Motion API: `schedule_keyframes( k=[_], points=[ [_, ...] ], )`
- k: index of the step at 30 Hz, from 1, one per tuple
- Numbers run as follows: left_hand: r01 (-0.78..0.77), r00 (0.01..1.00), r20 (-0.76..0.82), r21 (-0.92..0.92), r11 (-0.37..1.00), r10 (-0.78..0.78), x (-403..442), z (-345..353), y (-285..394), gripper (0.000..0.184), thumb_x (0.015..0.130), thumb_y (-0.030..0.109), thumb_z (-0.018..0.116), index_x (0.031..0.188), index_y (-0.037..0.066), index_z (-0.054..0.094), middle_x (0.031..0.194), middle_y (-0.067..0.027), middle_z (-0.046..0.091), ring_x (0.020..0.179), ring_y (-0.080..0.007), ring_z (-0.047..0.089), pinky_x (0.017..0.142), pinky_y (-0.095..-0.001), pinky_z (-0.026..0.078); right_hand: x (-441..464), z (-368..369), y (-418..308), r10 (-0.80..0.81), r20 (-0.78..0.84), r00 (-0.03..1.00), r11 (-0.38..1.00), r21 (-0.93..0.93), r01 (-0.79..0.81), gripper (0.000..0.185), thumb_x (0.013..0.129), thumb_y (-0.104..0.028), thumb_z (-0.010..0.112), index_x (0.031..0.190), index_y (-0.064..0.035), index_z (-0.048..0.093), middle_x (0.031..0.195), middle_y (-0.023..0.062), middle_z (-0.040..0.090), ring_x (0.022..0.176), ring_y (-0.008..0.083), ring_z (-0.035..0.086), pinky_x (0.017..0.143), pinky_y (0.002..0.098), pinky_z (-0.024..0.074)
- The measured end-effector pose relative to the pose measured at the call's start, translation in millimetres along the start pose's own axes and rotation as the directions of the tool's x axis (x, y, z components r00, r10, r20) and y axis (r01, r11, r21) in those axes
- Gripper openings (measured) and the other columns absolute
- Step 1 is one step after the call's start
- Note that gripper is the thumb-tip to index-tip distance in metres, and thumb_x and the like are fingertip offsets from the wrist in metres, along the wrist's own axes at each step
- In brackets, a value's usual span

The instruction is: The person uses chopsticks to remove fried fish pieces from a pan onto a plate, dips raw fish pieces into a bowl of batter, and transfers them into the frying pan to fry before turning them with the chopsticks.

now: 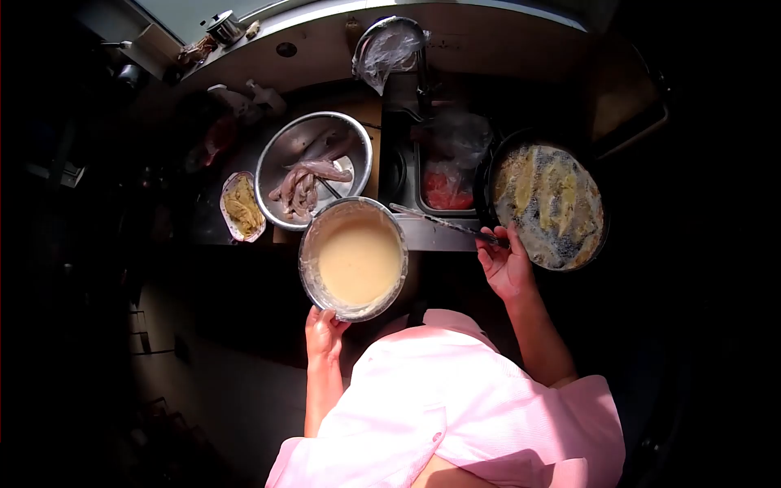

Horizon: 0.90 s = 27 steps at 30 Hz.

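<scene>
My left hand (325, 332) grips the near rim of a round metal bowl (304, 264) of pale yellow batter (360, 262), held in front of my body. In my right hand (506, 264) is a long thin utensil (446, 222); its pale-smeared tip points left towards the batter bowl, and I cannot tell whether it is tongs or chopsticks. Just right of that hand, a dark frying pan (486, 191) holds several long battered pieces (537, 191) in bubbling oil. Beyond the batter, a wide steel bowl (262, 180) contains raw pinkish strips (301, 189).
A small plate (227, 213) of yellowish food stands at the left. A sink (420, 175) with a red item and clear plastic lies behind the utensil. Plastic film hangs by the faucet (422, 85). Deep shadow hides both sides.
</scene>
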State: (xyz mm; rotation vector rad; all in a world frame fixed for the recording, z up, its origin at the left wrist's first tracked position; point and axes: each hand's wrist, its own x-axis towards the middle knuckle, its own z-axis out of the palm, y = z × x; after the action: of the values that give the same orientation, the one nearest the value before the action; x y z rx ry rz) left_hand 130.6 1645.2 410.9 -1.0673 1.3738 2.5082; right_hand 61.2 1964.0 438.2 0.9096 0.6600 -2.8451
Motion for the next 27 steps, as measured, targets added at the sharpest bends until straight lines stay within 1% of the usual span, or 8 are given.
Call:
schedule_keyframes(
  k=[2,5,10,14,17,21,25,27],
  points=[
    [-0.021,1.0,0.007,-0.032,0.999,0.022,14,-17,15,0.012,0.076,0.003,0.048,0.086,0.006,0.051,0.07,-0.0013,0.051,0.059,-0.0101,0.05,0.063,-0.0337,0.051,12,0,-6,-0.061,-0.008,0.998,0.997,0.047,0.062,0.025,0.086,-0.031,0.049,0.083,-0.0069,0.053,0.087,0.0123,0.061,0.072,0.0248,0.062,0.059,0.032,0.0534],
    [-0.073,0.996,-0.05,-0.071,0.995,0.069,33,-41,46,0.01,0.076,0.003,0.047,0.085,0.006,0.051,0.066,-0.0002,0.05,0.057,-0.009,0.049,0.058,-0.0313,0.051,27,9,-11,-0.154,0.023,0.988,0.985,0.077,0.152,0.023,0.087,-0.026,0.047,0.082,-0.0058,0.055,0.087,0.0128,0.062,0.074,0.0247,0.062,0.061,0.034,0.0536],
    [-0.163,0.978,-0.147,-0.078,0.983,0.151,76,-94,104,0.011,0.078,0.002,0.046,0.087,0.006,0.052,0.073,-0.0047,0.059,0.059,-0.013,0.058,0.053,-0.0285,0.053,46,43,7,-0.215,0.026,0.976,0.976,0.028,0.214,0.021,0.086,-0.025,0.049,0.082,-0.005,0.055,0.089,0.0141,0.062,0.076,0.0249,0.062,0.064,0.0344,0.0537],
    [-0.259,0.943,-0.228,-0.046,0.965,0.242,116,-145,133,0.011,0.076,0.005,0.05,0.087,0.008,0.05,0.077,-0.0034,0.059,0.066,-0.0151,0.058,0.06,-0.0304,0.05,60,59,40,-0.227,-0.035,0.973,0.974,-0.035,0.226,0.022,0.086,-0.026,0.05,0.083,-0.0049,0.056,0.088,0.0133,0.062,0.072,0.0226,0.062,0.063,0.0317,0.0532],
    [-0.331,0.909,-0.299,-0.097,0.939,0.29,155,-180,152,0.02,0.073,0.004,0.053,0.092,0.008,0.047,0.082,-0.0052,0.057,0.069,-0.0181,0.057,0.064,-0.035,0.048,66,69,68,-0.204,-0.084,0.975,0.978,-0.055,0.2,0.022,0.086,-0.026,0.05,0.082,-0.0047,0.056,0.086,0.0126,0.062,0.072,0.0219,0.061,0.061,0.0299,0.0526],
    [-0.341,0.899,-0.323,-0.097,0.935,0.294,223,-237,168,0.028,0.071,0.005,0.053,0.098,0.007,0.045,0.087,-0.0069,0.056,0.07,-0.0212,0.057,0.062,-0.0343,0.047,69,78,97,-0.208,-0.163,0.964,0.977,-0.069,0.199,0.023,0.086,-0.026,0.049,0.081,-0.0048,0.056,0.084,0.0119,0.062,0.073,0.0213,0.061,0.061,0.0296,0.0522],
    [-0.383,0.872,-0.368,-0.102,0.918,0.323,283,-270,179,0.032,0.071,0.003,0.053,0.1,0.006,0.043,0.087,-0.009,0.055,0.071,-0.0229,0.057,0.061,-0.0357,0.048,73,77,112,-0.236,-0.188,0.953,0.971,-0.069,0.227,0.023,0.086,-0.027,0.049,0.082,-0.0048,0.056,0.086,0.0121,0.061,0.073,0.0214,0.061,0.061,0.0298,0.0522],
    [-0.398,0.855,-0.424,-0.163,0.903,0.3,311,-283,182,0.033,0.07,0.002,0.052,0.102,0.005,0.042,0.087,-0.0109,0.055,0.072,-0.0244,0.058,0.061,-0.0364,0.049,75,77,115,-0.235,-0.163,0.958,0.972,-0.055,0.229,0.023,0.086,-0.027,0.05,0.082,-0.0051,0.055,0.086,0.012,0.061,0.073,0.0219,0.061,0.061,0.0302,0.0524]
  ],
)
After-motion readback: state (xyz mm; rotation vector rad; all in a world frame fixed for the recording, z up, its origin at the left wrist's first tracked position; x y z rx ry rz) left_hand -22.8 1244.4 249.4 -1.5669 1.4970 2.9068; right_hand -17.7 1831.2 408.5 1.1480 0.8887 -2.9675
